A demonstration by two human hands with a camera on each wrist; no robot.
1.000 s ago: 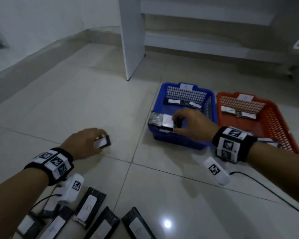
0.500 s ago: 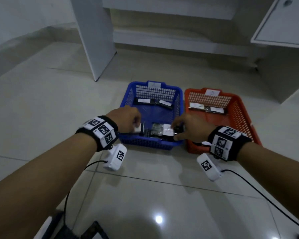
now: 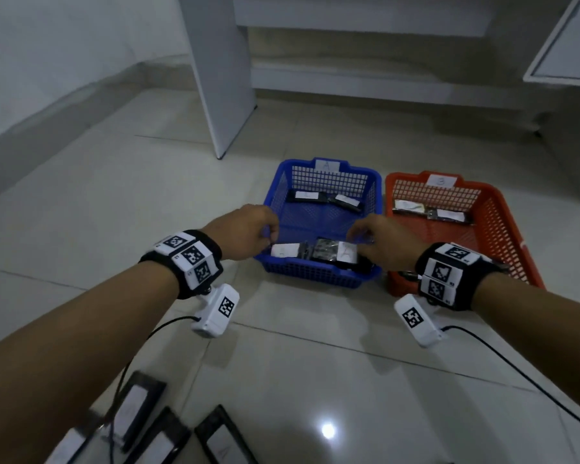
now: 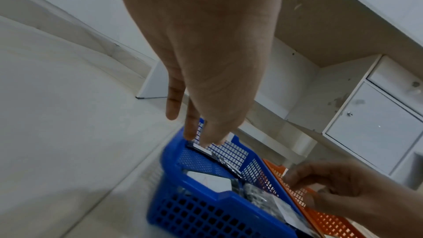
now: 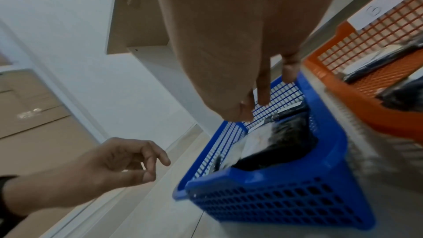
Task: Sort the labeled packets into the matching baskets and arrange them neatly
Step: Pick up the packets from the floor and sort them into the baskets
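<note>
- The floor [image 3: 81,229] is pale tile; a white cabinet panel [image 3: 221,78] stands on it at 12 o'clock from my arms.
- The blue basket [image 3: 315,279], tagged A on its far wall, sits at about 1 o'clock from my left hand; the orange basket [image 3: 503,229], tagged B, stands just beside it at its 3 o'clock.
- My left hand [image 3: 245,234] hangs over the blue basket's left near corner, fingers [image 5: 158,155] loosely curled and holding nothing.
- My right hand [image 3: 387,244] hangs over the blue basket's right near corner, fingers [image 4: 295,178] relaxed, loosely bent, empty.
- Two packets [image 3: 315,252] lie side by side along the blue basket's near wall, white labels up, the right one marked A; they lie between my hands, and I cannot tell if either hand touches them.
- Two more packets lie along the blue basket's far wall [image 3: 325,199], at 12 o'clock from the near pair.
- The orange basket holds packets by its far wall [image 3: 429,211].
- Unsorted packets [image 3: 168,433] lie on the floor at 6 o'clock, below my left forearm, well apart from the baskets.
</note>
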